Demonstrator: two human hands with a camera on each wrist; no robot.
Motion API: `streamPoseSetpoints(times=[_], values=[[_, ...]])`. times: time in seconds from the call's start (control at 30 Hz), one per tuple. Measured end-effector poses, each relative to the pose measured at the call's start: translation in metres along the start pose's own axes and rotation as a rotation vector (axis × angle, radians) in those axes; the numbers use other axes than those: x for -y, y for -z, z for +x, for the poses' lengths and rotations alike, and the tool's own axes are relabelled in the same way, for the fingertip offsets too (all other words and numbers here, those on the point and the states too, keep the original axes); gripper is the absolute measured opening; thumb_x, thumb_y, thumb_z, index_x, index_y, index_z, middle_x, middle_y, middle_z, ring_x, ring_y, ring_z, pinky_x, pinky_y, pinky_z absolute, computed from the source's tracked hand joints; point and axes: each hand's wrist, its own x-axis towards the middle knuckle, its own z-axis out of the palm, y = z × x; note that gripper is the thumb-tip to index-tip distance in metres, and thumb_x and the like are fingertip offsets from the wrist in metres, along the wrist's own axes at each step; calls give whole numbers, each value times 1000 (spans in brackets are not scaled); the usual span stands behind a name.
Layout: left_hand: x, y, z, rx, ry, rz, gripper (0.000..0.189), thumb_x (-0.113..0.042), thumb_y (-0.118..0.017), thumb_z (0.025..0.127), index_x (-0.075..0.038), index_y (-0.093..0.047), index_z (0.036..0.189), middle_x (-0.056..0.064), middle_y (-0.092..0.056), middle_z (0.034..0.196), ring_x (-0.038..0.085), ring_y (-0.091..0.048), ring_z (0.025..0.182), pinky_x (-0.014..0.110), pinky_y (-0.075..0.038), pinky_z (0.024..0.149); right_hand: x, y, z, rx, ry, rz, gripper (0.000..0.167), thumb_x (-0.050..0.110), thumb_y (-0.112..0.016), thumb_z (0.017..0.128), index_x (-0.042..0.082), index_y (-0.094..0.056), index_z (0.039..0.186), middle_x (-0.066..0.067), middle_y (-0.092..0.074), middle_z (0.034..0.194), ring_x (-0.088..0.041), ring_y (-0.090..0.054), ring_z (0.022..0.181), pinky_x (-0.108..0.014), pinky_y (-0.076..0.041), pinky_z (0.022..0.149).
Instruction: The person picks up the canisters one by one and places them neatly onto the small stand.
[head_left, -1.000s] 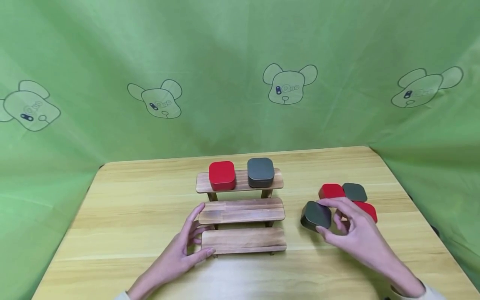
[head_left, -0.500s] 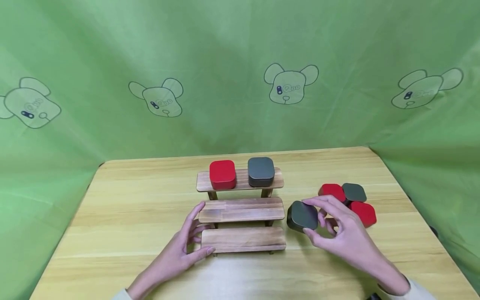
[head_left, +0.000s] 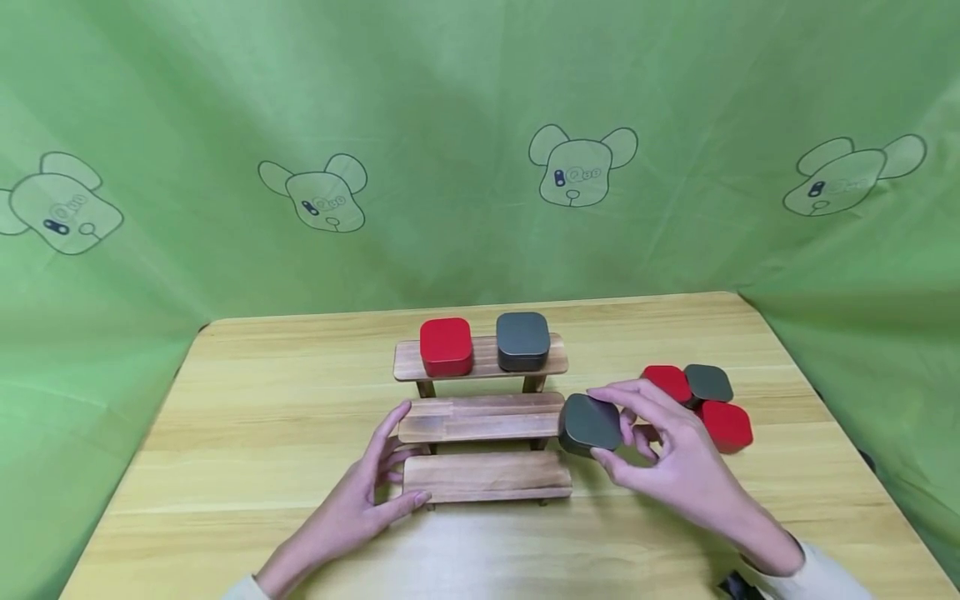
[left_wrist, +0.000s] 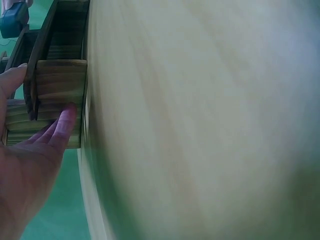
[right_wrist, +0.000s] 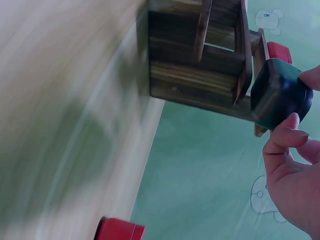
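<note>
A three-tier wooden display stand (head_left: 483,479) stands on the table. My left hand (head_left: 360,500) holds its left side, thumb at the lowest step's front corner, index finger along the middle step's end. The left wrist view shows these fingers (left_wrist: 64,125) against the stand's side. My right hand (head_left: 667,446) pinches a dark grey-green rounded-square tin (head_left: 590,425) between thumb and fingers, at the middle step's right end. The tin (right_wrist: 280,95) looks tilted; whether it touches the step I cannot tell. On the top step sit a red tin (head_left: 446,347) and a dark grey tin (head_left: 522,341).
On the table to the right lie a red tin (head_left: 666,383), a dark grey-green tin (head_left: 708,383) and another red tin (head_left: 726,427), close together. The wooden table (head_left: 262,400) ends at a green cloth backdrop (head_left: 450,250) printed with bear-head outlines.
My right hand has carried the dark grey-green tin left, from beside the tins on the table to the middle step's right end. My left hand has stayed on the stand.
</note>
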Motion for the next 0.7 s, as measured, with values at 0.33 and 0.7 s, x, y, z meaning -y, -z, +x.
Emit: streamPoseSetpoints(times=[0.33,0.7], values=[[-1,1,0,-5,8,1,114,-18,-87,95,-39,-9,176,21,-43,167,33,-57,143,37,-58,106,13,-21,12,27,49,40,71,-2,-97,78,19,-72,141,5,-65,122,-14,-58,80,-23,-47,52],[-1,0,0,1,6,-4,114,-17,-86,96,-39,-8,176,22,-45,165,33,-57,143,39,-57,109,21,-51,20,43,113,86,69,-1,-95,80,16,-71,142,2,-67,129,-15,-58,79,-20,-48,51]])
